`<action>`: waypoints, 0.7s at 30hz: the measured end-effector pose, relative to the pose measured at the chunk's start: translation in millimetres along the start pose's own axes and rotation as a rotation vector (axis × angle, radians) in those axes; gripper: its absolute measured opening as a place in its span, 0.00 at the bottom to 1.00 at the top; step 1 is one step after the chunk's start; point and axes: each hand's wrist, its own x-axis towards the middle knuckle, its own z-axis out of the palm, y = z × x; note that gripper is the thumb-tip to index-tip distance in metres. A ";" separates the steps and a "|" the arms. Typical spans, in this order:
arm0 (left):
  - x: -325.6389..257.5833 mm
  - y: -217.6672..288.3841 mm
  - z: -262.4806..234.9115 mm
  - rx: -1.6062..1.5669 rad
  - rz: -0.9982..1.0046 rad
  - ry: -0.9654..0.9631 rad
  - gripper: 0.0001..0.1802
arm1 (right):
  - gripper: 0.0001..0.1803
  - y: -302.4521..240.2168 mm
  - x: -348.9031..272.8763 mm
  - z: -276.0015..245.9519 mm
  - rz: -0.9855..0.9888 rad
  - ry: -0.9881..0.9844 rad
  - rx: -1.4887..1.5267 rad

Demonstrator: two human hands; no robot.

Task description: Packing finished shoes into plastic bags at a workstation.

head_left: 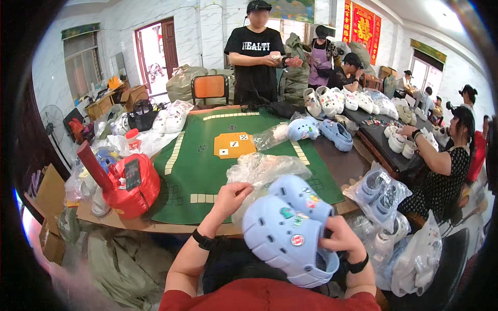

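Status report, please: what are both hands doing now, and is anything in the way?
Right hand grips light blue clog. Left hand pinches clear plastic bag. Second clog lies just behind.

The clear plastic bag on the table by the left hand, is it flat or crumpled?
Crumpled. The clear plastic bag lies bunched up in folds on the green mat, and the left hand pinches its near edge.

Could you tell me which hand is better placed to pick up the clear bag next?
Probably the left hand: it already touches the clear bag, while the right hand is busy gripping the blue clogs.
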 end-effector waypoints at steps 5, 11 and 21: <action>-11.9 11.4 -14.8 -0.121 0.029 0.005 0.13 | 0.19 19.4 23.3 22.2 0.142 -0.181 -0.116; -18.6 18.9 -32.1 0.044 0.065 0.048 0.11 | 0.19 27.3 17.3 24.0 0.205 -0.193 -0.222; -29.6 -15.1 2.9 -0.281 0.082 0.073 0.13 | 0.20 10.6 34.1 3.4 0.193 -0.235 0.128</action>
